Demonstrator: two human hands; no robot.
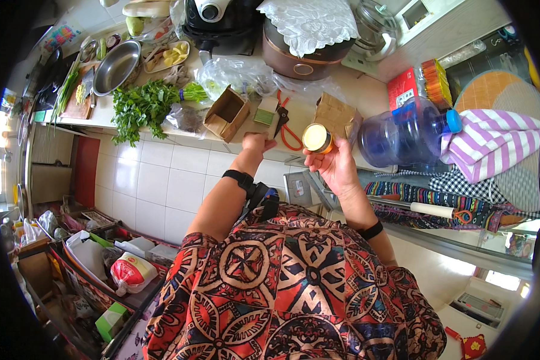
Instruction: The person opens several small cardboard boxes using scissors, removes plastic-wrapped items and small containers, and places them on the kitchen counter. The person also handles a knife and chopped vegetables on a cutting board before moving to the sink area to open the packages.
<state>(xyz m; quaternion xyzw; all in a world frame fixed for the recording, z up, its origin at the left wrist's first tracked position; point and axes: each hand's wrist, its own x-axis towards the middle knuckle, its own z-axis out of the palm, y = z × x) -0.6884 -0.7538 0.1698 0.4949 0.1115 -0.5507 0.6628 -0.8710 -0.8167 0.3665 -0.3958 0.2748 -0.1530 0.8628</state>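
My right hand (335,168) holds up a small round tin (317,137) with a pale cream top and a dark and orange side. My left hand (257,143) is at the counter's front edge with its fingers curled; whether anything is in them is hidden. Just beyond it stands an open cardboard box (225,116), tilted and dark inside. Beside that box lies a small green and white packet (265,112). Orange-handled scissors (283,118) rest between the packet and the tin. Behind the tin is a brown cardboard piece or carton (336,111).
Leafy green herbs (146,105) overhang the counter edge at left, near a steel bowl (117,67). A rice cooker (292,58) under a lace cloth stands behind. A blue water jug (400,132) lies at right. Crates of groceries (148,310) stand lower left.
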